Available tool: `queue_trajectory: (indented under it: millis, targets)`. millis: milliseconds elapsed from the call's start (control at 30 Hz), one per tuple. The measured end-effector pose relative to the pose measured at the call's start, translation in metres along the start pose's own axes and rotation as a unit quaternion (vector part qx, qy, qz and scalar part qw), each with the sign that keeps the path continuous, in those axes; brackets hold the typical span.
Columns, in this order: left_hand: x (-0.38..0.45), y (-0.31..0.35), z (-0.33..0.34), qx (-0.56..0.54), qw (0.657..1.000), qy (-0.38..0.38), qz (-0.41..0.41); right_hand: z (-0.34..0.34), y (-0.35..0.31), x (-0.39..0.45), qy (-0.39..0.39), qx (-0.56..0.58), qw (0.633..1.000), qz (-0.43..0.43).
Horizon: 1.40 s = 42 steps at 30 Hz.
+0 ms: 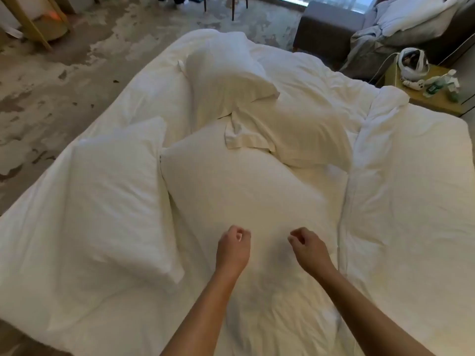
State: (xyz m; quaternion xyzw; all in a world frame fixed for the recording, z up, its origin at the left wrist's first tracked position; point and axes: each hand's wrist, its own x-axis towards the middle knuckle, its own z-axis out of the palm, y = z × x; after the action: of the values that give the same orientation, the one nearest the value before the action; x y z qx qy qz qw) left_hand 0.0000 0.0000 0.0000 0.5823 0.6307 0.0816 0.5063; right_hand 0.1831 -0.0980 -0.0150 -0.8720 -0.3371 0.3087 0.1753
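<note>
A white bed (411, 201) fills the view, covered by a rumpled white duvet. Several white pillows lie on it: one at the left (115, 196), a large one in the middle (231, 191), one at the far end (226, 78) and one tilted across the middle right (303, 134). My left hand (232, 250) and my right hand (309, 249) hover side by side just over the near end of the middle pillow. The fingers of both are curled in, and I see nothing held in either.
A small yellow side table (421, 96) at the right carries a white headset (413, 63), a controller and bottles. A grey sofa (331, 29) with bedding stands at the back right. Patchy carpet (51, 86) lies to the left, with a wooden frame in the far left corner.
</note>
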Motion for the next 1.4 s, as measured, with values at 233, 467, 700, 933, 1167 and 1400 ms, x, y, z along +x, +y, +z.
queue_trajectory:
  millis: [233,467,700,933,1167,1400]
  targets:
    - [0.115,0.03,0.015,0.263,0.957,-0.05,0.114,-0.001,-0.019,0.109,0.024,-0.04,0.999,0.011]
    - [0.165,-0.011,0.039,0.334,0.93,-0.1,0.12,-0.002,-0.002,0.204,0.032,-0.051,0.997,0.048]
    - [0.191,-0.028,0.044,0.319,0.932,-0.118,0.126,0.005,0.034,0.232,0.002,-0.053,0.991,0.123]
    - [0.195,-0.035,0.045,0.327,0.93,-0.104,0.132,0.016,0.045,0.213,-0.001,-0.041,0.991,0.124]
    - [0.167,-0.039,0.019,0.337,0.928,-0.111,0.111,0.025,0.018,0.152,0.089,-0.012,0.993,0.073]
    - [0.068,-0.009,-0.053,0.26,0.948,-0.101,0.157,0.013,-0.018,0.023,0.148,0.017,0.986,-0.077]
